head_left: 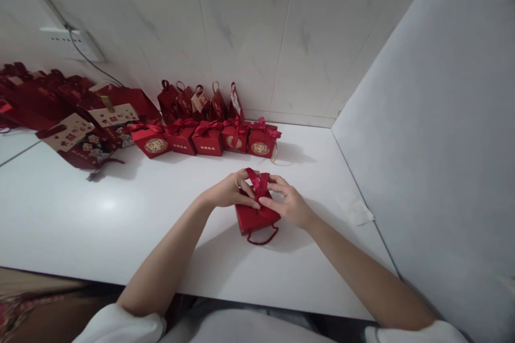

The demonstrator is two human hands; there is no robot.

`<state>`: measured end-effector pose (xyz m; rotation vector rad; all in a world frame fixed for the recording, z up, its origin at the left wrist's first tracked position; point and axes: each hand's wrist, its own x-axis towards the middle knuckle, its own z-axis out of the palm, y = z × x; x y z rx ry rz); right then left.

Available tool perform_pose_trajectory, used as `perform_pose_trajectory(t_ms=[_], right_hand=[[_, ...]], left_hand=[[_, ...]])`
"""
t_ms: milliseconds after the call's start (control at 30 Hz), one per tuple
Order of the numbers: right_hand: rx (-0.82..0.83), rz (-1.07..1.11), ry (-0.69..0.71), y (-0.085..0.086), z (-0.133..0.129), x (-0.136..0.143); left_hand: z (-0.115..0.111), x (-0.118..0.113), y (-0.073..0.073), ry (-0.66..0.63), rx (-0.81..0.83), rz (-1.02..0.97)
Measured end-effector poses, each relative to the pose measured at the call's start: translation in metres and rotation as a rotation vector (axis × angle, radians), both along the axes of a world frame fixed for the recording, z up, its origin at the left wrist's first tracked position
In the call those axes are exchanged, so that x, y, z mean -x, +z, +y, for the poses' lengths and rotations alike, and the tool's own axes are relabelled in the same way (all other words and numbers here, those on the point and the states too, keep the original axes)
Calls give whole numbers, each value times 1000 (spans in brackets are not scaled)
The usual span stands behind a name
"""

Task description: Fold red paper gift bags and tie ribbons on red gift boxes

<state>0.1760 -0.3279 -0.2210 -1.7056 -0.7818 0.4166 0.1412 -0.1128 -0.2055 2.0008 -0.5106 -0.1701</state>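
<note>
A small red gift box [257,219] stands on the white table in front of me, with a red cord handle [263,241] hanging down its near side. Glossy red ribbon [260,183] rises in loops from the top of the box. My left hand [233,190] is closed on the ribbon from the left, its thumb pressing near the crossing on the lid. From the right, my right hand [287,202] pinches the ribbon too, thumb and fingers close to the left thumb. The far side of the box is hidden by the hands and ribbon.
Behind stands a row of red gift boxes [208,141] with bows, and behind them several pointed red boxes [218,104] with loop handles. Printed red gift bags [82,141] crowd the left. A tiled wall closes the back, a pale panel [434,117] the right. White tissue [360,211] lies beside it.
</note>
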Motion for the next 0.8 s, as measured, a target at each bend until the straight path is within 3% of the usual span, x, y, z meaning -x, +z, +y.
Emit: perform_pose_trajectory(t_ms=[167,267,433,567,800], right_hand=[[-96,42,69,0,4,-4],[-60,14,163,0,-2,-11],[-11,-60,183,6,-8,-12],[-35,-131,101,3,-4,0],[-235,-82,-69,-26,2,13]], left_hand=[[-2,7,4,46,-114,-115],[-1,9,0,27,-118,-133],[2,10,-2,-36,-95,-108],[-2,17,2,14,-160,-303],[-9,35,-7,257,-307,-626]])
